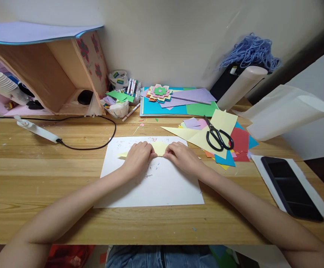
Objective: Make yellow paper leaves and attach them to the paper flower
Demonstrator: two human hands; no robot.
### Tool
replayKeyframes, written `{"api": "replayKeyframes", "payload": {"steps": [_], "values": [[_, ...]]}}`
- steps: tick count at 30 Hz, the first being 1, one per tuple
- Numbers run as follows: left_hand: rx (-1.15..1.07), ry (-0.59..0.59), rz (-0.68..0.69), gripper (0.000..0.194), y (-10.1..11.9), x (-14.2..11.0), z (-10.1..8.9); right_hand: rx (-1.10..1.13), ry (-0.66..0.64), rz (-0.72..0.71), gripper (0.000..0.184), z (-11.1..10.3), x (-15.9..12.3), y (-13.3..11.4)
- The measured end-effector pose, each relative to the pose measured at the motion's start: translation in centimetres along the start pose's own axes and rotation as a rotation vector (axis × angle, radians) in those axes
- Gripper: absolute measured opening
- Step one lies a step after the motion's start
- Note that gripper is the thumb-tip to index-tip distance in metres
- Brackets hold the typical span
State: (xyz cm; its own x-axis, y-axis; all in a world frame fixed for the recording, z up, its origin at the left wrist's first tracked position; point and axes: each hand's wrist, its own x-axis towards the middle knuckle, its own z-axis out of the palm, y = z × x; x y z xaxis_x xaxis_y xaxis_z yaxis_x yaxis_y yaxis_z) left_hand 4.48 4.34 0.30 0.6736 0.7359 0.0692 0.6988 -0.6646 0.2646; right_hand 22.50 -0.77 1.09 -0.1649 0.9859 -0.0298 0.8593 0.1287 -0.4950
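Observation:
Both hands work on a pale yellow sheet of paper (pixel 159 148) over the middle of a white sheet (pixel 153 190). My left hand (pixel 139 156) pinches its near edge, left of centre. Close beside it, my right hand (pixel 182 156) pinches the same edge farther right. That edge looks rolled or folded between the fingertips; which of the two I cannot tell. A pointed end of the yellow paper sticks out left of my left hand. Small coloured specks and marks dot the white sheet.
Black-handled scissors (pixel 217 137) lie on coloured paper scraps (pixel 240 143) at right. A layered paper flower (pixel 159 93) rests on stacked coloured sheets (pixel 178 108). A phone (pixel 290 186) lies far right. A white device (pixel 39 129) with a black cable sits left, before a box (pixel 91 70).

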Motion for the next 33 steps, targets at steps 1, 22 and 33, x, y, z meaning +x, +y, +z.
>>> {"api": "replayKeyframes", "payload": {"steps": [1,22,33], "values": [[-0.021,-0.008,-0.027,0.018,0.0,0.1,-0.2,-0.01,-0.011,0.009,0.015,-0.1,0.1,0.0],[-0.203,-0.062,-0.253,0.033,-0.1,0.4,-2.0,-0.074,-0.269,0.246,0.021,-3.8,1.9,2.2],[-0.071,0.06,0.067,0.01,-0.2,0.3,-1.1,-0.049,-0.31,0.222,0.021,-4.9,1.3,4.1]]}}
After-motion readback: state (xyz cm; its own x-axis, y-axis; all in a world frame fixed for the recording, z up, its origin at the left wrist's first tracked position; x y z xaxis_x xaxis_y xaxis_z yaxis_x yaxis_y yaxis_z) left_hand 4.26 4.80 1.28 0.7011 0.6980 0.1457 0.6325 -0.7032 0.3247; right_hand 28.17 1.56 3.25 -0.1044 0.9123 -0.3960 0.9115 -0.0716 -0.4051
